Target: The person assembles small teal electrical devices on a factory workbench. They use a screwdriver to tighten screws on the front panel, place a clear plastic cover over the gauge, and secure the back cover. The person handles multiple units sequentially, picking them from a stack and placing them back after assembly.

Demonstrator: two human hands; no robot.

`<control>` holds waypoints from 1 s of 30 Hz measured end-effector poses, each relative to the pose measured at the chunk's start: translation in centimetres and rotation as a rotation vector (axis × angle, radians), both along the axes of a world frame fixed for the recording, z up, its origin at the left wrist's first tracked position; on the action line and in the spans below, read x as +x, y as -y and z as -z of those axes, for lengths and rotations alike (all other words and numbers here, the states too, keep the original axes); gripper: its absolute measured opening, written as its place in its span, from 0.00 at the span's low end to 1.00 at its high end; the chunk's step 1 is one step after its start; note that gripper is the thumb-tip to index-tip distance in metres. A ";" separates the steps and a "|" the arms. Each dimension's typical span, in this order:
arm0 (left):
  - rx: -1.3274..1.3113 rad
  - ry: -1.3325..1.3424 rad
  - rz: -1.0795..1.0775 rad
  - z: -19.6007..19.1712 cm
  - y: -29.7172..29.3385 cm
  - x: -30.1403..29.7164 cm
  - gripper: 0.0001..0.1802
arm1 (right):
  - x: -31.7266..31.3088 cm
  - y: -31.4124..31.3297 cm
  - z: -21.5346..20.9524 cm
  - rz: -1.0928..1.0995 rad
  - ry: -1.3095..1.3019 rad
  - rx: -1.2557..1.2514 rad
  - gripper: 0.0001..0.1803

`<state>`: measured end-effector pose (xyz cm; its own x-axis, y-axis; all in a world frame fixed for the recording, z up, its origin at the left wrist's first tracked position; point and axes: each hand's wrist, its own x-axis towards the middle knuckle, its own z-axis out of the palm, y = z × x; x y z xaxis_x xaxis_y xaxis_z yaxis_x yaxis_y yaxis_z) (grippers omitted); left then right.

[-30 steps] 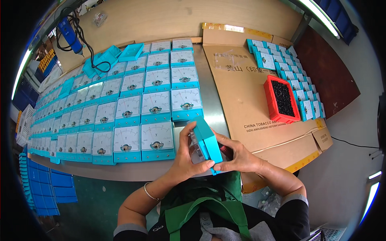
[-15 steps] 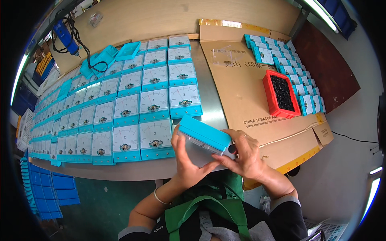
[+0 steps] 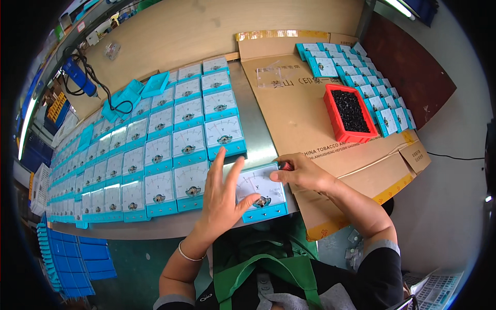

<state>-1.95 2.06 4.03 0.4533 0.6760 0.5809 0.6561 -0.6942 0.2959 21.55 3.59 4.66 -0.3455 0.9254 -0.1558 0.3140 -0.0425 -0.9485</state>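
Observation:
A turquoise voltmeter (image 3: 264, 199) with a white dial lies face up at the table's front edge, between my hands. My left hand (image 3: 219, 199) is open at its left side, fingers spread, the thumb reaching over the dial's lower left. At the meter's upper right corner, my right hand (image 3: 307, 175) is closed around a small black-and-red object (image 3: 285, 166), mostly hidden by the fingers; its kind is unclear. The right thumb lies over the edge of the dial.
Rows of similar voltmeters (image 3: 188, 142) cover the table to the left, with several turquoise housings (image 3: 155, 84) on top. A blue electric screwdriver (image 3: 79, 77) hangs at the far left. On the cardboard (image 3: 289, 119) stand a red bin (image 3: 336, 121) of small black parts and more meters (image 3: 369, 90).
The voltmeter has turned from back up in both hands to face up on the table. My left hand has let go and spread its fingers. The whole view has shifted slightly.

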 end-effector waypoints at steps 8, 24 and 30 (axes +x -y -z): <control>-0.163 -0.253 0.263 2.3 0.5 -1.6 0.32 | -0.1 -1.0 1.9 0.061 0.655 0.520 0.20; -0.084 -0.105 0.222 1.1 0.5 -2.2 0.27 | 14.9 -0.8 1.0 0.393 1.304 0.950 0.13; -0.080 -0.056 0.281 1.8 2.1 -2.4 0.21 | 11.3 -0.1 -2.1 0.244 1.147 1.028 0.12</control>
